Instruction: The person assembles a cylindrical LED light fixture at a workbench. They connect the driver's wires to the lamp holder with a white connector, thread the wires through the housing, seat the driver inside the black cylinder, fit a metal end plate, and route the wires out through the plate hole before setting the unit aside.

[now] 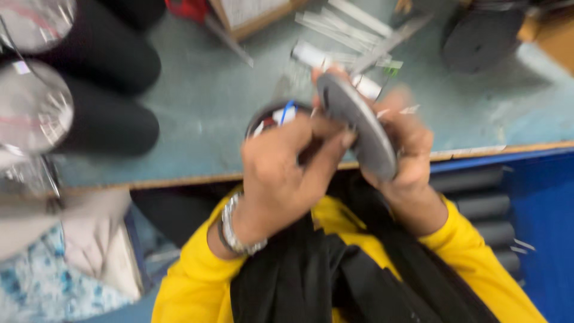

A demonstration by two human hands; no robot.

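The picture is blurred by motion. My right hand (406, 143) grips a flat grey round disc (359, 122) held on edge, tilted toward me. My left hand (287, 170), with a metal watch band at the wrist, is closed around a dark round part (269, 118) that shows red, white and blue pieces inside; its thumb touches the disc's rim. Both hands meet just above the front edge of the pale green worktable (215, 101). Yellow sleeves and black cloth lie below the hands.
Black cylinders with clear-wrapped ends (95, 122) lie at the table's left. Clear plastic strips and small packets (347, 36) are scattered at the back. A dark round disc (481, 36) sits at the far right. Black tubes in a blue bin (484, 203) are at the lower right.
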